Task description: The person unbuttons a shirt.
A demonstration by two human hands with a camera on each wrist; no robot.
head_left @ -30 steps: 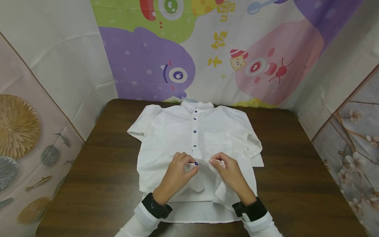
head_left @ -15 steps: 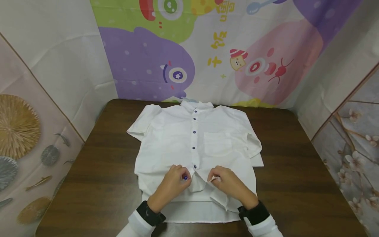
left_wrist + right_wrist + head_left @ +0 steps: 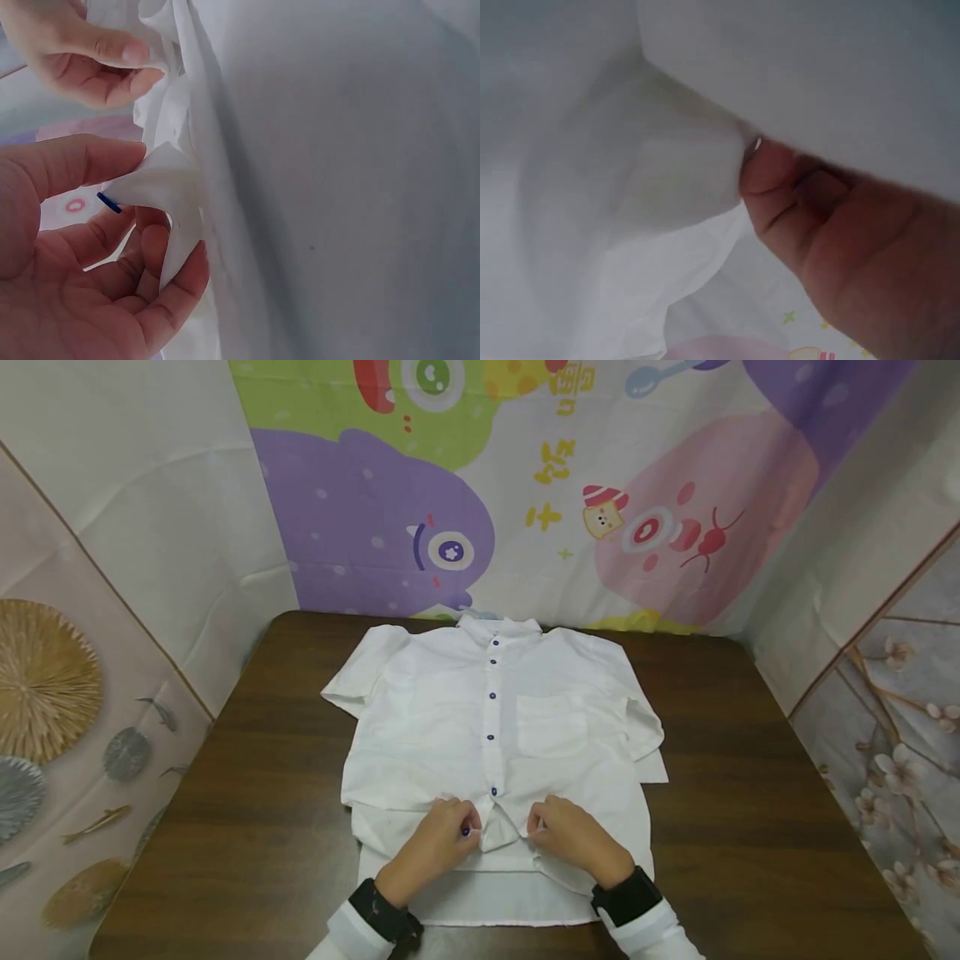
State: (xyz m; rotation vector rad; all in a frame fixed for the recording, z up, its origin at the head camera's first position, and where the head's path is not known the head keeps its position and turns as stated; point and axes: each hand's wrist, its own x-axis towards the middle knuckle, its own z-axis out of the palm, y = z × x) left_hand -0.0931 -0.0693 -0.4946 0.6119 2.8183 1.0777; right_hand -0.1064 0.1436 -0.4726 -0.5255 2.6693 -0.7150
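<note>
Left hand: is pinching button-up shirt beside blue button
Right hand: is pinching opposite edge
Shirt: is spreading beyond both

shirt: matt cloth, lt. creasing. btns: smooth, plastic-look. table: wood-grain, smooth, sl. sheen. backdrop: printed cloth, matt. bands: matt, fabric-look.

White short-slv. shirt is laid front-up on table, collar twd. table's far edge. Five dk. blue btns. are lined down its front; below them front edges are parted, a 6th btn. seen on one.
</note>
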